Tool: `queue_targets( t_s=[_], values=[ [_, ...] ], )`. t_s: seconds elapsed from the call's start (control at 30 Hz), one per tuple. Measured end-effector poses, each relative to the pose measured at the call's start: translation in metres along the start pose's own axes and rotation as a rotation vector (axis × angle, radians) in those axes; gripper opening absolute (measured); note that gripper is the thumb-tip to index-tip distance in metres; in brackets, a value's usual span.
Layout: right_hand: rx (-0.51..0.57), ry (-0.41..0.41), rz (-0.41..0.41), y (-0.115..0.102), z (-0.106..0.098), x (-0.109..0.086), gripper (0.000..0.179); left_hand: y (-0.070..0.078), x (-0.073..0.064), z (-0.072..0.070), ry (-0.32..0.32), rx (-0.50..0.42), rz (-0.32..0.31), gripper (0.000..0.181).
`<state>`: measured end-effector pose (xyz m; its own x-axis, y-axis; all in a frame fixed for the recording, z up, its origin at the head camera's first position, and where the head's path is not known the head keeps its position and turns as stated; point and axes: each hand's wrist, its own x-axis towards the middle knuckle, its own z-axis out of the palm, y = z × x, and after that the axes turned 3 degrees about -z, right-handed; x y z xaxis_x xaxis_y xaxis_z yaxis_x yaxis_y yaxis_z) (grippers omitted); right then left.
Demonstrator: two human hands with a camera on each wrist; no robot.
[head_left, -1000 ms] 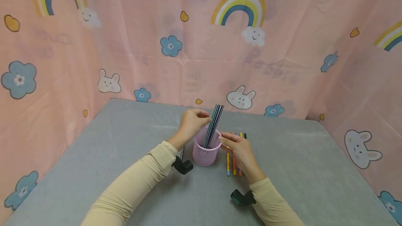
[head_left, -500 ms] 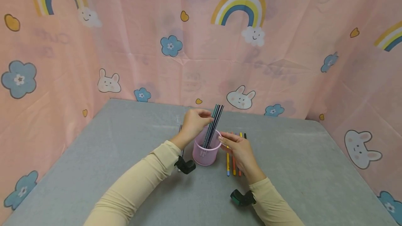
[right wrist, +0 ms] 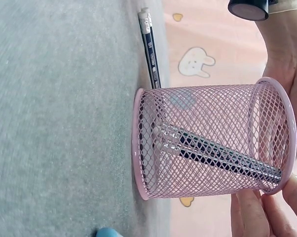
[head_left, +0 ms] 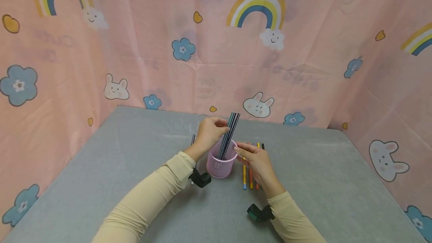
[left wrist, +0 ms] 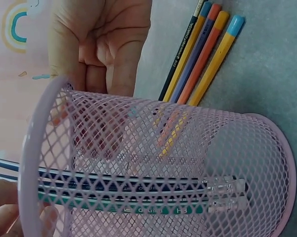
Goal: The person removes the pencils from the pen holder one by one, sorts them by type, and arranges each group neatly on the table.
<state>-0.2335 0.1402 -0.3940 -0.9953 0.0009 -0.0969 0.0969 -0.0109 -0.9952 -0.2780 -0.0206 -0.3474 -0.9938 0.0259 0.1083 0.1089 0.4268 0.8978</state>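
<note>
A pink mesh pencil cup (head_left: 219,170) stands upright on the grey table. Several dark and green pencils (head_left: 228,138) lean inside it, eraser ends down, as the left wrist view shows with the green pencil (left wrist: 153,208). My left hand (head_left: 208,132) pinches the upper part of these pencils between thumb and fingers, just above the rim. On the other side, my right hand (head_left: 258,162) grips the cup's rim, thumb outside in the head view. The mesh partly veils the right fingers in the left wrist view.
Right of the cup lie several coloured pencils (left wrist: 215,61), yellow, orange, purple and black, partly under the right hand. Dark pencils with white erasers (right wrist: 151,49) lie left of it, partly hidden by the left wrist. A pink patterned curtain (head_left: 202,66) encloses the table's back and sides.
My left hand has shifted slightly right, bringing its fingertips onto the pencils in the cup. The pencils lying at left show more now. My right hand and the cup have stayed put.
</note>
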Motion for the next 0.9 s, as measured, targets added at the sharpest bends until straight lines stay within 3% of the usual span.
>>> queue_targets(
  t_s=[0.37,0.9],
  values=[
    [0.034,-0.01,-0.013,0.001,-0.001,0.001,0.038,0.003,0.002,-0.003,0.007,-0.076,0.005,0.015],
    [0.048,-0.021,-0.031,0.002,-0.002,0.001,0.038,0.029,-0.004,-0.031,0.023,-0.273,0.049,0.021]
  ],
)
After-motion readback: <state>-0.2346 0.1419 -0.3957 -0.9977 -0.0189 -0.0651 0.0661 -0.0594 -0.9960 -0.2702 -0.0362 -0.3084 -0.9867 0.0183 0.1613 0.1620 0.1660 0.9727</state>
